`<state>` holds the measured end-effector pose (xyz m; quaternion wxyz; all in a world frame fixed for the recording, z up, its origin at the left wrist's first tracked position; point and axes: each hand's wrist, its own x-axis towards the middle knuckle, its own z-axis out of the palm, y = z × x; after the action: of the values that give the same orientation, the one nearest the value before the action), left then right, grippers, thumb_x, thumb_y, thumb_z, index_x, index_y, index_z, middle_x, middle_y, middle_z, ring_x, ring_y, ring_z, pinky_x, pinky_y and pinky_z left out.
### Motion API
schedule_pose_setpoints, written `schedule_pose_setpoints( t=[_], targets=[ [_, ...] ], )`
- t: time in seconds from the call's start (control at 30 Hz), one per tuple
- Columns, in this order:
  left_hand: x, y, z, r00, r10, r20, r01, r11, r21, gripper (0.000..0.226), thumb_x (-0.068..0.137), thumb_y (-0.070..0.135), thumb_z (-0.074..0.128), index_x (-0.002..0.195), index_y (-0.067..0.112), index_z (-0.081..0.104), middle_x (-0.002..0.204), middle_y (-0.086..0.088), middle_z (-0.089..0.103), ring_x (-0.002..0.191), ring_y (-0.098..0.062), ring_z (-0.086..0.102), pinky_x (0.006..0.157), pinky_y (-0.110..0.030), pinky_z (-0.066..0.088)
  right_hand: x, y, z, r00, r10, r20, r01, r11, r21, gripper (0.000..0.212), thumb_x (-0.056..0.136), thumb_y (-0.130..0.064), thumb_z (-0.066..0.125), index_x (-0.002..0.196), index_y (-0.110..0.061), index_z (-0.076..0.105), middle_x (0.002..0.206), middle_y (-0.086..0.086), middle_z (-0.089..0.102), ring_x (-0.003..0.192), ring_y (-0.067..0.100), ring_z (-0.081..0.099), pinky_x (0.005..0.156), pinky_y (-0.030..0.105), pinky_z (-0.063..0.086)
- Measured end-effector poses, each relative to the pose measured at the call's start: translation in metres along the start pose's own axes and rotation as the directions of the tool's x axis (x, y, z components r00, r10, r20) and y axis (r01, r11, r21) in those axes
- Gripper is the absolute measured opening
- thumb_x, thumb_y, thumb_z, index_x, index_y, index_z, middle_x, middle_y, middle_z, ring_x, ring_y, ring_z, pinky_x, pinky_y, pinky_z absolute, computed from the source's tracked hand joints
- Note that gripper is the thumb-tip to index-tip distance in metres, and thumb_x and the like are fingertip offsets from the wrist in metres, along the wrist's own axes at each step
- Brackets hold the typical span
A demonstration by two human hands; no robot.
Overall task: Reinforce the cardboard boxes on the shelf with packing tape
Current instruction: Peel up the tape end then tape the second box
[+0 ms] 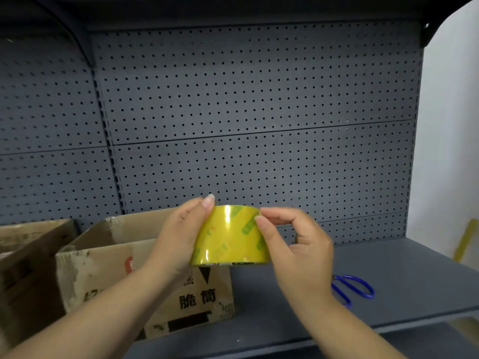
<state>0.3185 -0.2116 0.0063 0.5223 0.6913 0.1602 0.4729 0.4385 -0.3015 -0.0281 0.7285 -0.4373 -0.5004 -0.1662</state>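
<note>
Head view shows left hand (178, 237) gripping tape roll (228, 234), axis roughly upright, right hand (300, 250) pinching its upper right edge.

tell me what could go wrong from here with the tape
The right hand picks at the edge of the glossy tape roll that the left hand grips: the end may split or tear narrow when peeled. The scissors lie on the shelf apart from both hands, so a pulled strip could fold and stick to itself before it is cut.
</note>
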Motion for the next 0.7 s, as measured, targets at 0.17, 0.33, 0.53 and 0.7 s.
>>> schedule_pose_setpoints(
  t=[0.17, 0.33, 0.53, 0.7],
  targets=[
    [0.003, 0.003, -0.011, 0.974, -0.050, -0.222, 0.059, 0.998, 0.037, 0.050, 0.066, 0.071, 0.036, 0.056, 0.025, 0.054, 0.051, 0.007, 0.045, 0.054, -0.016, 0.044, 0.056, -0.030, 0.035, -0.009, -0.007, 0.005, 0.971, 0.041, 0.234, -0.026, 0.998, -0.065, 0.036, 0.081, -0.057, 0.053, 0.111, -0.039, 0.060, 0.113, -0.031, 0.058, 0.109, -0.010, 0.051, 0.088, 0.002, 0.036],
    [-0.006, 0.014, -0.014, 0.947, 0.217, -0.237, -0.124, 0.928, 0.353, 0.058, 0.083, 0.061, 0.017, 0.060, 0.018, 0.047, 0.042, 0.008, 0.042, 0.044, -0.009, 0.042, 0.043, -0.026, 0.033, -0.003, -0.033, 0.030, 0.873, 0.403, 0.274, -0.394, 0.915, -0.091, 0.069, 0.060, -0.073, 0.061, 0.121, -0.046, 0.041, 0.125, -0.024, 0.043, 0.111, -0.005, 0.047, 0.092, 0.020, 0.044],
    [-0.004, 0.012, -0.030, 0.872, 0.452, -0.186, -0.314, 0.811, 0.494, 0.058, 0.095, 0.048, 0.018, 0.057, 0.018, 0.049, 0.052, 0.013, 0.052, 0.053, -0.005, 0.048, 0.052, -0.015, 0.034, 0.002, -0.044, 0.055, 0.839, 0.479, 0.259, -0.514, 0.854, 0.084, 0.066, 0.056, -0.058, 0.063, 0.121, -0.042, 0.056, 0.118, -0.018, 0.060, 0.108, -0.006, 0.055, 0.094, 0.022, 0.046],
    [-0.001, 0.010, -0.053, 0.883, 0.416, -0.220, -0.306, 0.863, 0.402, 0.056, 0.093, 0.052, 0.021, 0.055, 0.021, 0.046, 0.049, 0.010, 0.047, 0.048, -0.004, 0.041, 0.050, -0.018, 0.031, 0.001, -0.043, 0.074, 0.787, 0.554, 0.271, -0.616, 0.725, 0.310, 0.029, 0.073, -0.034, 0.065, 0.102, -0.037, 0.066, 0.117, -0.012, 0.065, 0.105, -0.004, 0.060, 0.089, 0.016, 0.049]
  ],
)
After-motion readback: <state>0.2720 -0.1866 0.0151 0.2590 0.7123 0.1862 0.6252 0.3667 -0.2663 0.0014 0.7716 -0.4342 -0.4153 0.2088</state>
